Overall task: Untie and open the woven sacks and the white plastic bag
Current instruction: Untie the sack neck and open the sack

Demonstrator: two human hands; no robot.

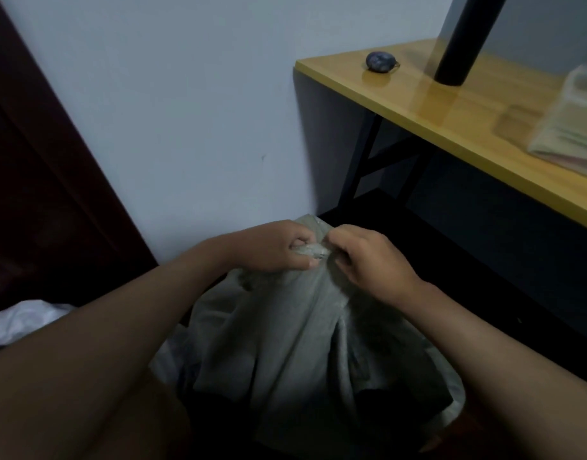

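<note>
Fingers of the left hand [272, 247] and right hand [368, 260] pinch the tied neck of the grey sack [285, 343]; its inside stays hidden.

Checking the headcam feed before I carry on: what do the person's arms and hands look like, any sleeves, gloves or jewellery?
Both forearms are bare as far as the view reaches, no sleeves visible. The left hand and right hand wear no gloves, and no rings, watch or bracelet show.

The sack's tie [310, 251] is mostly hidden under both hands; the papers [571, 121] are blurred, cut off.
</note>
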